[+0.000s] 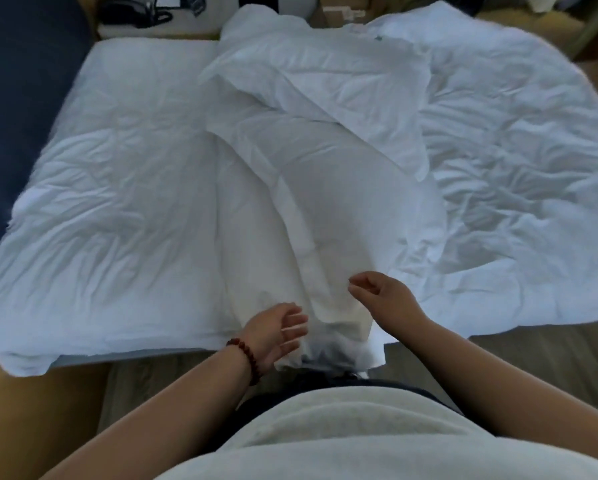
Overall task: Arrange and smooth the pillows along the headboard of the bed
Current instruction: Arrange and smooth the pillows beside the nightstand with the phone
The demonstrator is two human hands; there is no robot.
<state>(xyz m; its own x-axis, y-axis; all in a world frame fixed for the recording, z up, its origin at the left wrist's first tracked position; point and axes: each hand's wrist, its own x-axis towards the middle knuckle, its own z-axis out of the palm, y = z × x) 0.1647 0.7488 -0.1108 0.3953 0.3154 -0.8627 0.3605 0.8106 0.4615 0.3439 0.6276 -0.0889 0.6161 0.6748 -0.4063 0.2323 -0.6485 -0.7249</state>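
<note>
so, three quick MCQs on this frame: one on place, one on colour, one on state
1. The closest end of the near pillow: A overhangs the near edge of the bed; B leans on the headboard; C lies on the floor.
2. The bead bracelet is: A green; B dark red; C white.
3. The left hand: A grips a phone; B is a tight fist; C has straight fingers and holds nothing.

Answers: 1 A, that end hangs past the bed's edge. 2 B, the beads on the left wrist are reddish-brown. 3 C, the fingers lie spread beside the pillow.
</note>
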